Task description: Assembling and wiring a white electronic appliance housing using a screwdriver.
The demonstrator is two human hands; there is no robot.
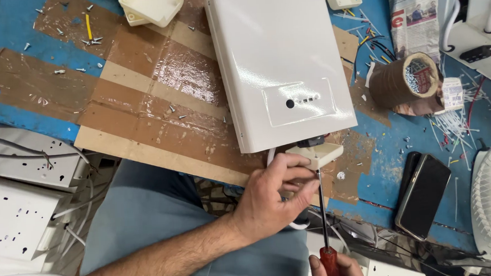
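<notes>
Lower centre: left hand (271, 201) pinching cream plastic cap (316, 154) against glossy white casing (277, 58); right hand (333, 268) gripping red-handled screwdriver (323, 218), steel shaft upright, over taped cardboard tabletop (142, 98).

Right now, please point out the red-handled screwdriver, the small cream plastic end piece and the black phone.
red-handled screwdriver (322, 207): head view, on the metal shaft.
small cream plastic end piece (326, 152): head view, on its top face.
black phone (424, 196): head view, on the middle of its dark screen.
</notes>
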